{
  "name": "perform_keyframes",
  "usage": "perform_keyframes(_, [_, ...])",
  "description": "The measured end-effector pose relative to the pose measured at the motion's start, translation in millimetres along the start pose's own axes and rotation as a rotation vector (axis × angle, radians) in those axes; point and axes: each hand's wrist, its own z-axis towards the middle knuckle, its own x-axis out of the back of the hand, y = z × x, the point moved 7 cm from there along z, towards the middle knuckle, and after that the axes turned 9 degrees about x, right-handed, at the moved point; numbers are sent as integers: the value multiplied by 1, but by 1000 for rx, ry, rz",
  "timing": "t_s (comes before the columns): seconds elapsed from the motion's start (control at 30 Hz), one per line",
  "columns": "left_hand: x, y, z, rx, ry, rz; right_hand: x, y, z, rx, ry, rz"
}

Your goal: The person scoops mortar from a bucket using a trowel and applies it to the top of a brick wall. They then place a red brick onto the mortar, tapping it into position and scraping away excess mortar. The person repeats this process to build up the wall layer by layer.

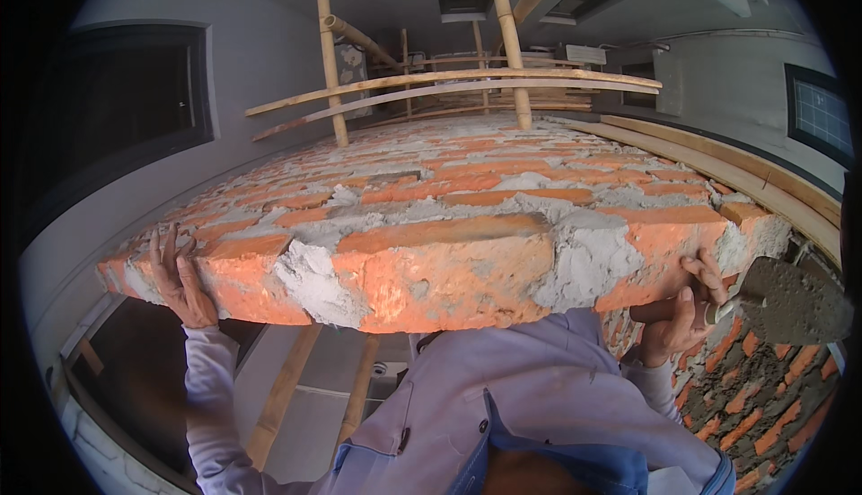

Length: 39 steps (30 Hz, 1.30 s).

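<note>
A red brick wall with grey mortar in its joints stretches in front of me, its top course of bricks (449, 270) nearest. My left hand (184, 284) lies against the left end of this course, fingers spread over the edge, holding nothing. At the right end, my right hand (687, 315) is closed round the handle of a trowel (795, 302). Some of its fingers also touch the brick edge. Wet grey mortar coats the trowel's blade, which points right. Lumps of mortar (588, 261) fill the gaps between the top bricks.
Bamboo poles (507, 37) and crossbars (449, 82) stand beyond the wall. Long wooden planks (745, 167) run along its right side. A dark window (117, 127) is at left. Mortar-smeared brickwork (754, 405) shows at lower right, and more poles (285, 387) stand below at left.
</note>
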Motion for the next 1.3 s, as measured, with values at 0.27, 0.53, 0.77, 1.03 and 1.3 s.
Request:
perform_keyframes(0.27, [12,7,-3,-148,168,288,-2,-1,-1,-47,12,5])
perform_keyframes(0.53, [8,26,-11,-301,270,504,-2,0,0,-28,-32,22])
perform_keyframes(0.77, [10,17,-8,-223,231,395,-2,1,1,-13,-24,36])
perform_keyframes(1.03, [5,19,-1,-236,177,694,-1,-1,1,22,10,27])
perform_keyframes(1.3, [4,19,0,-193,133,695,0,2,1,-20,50,70])
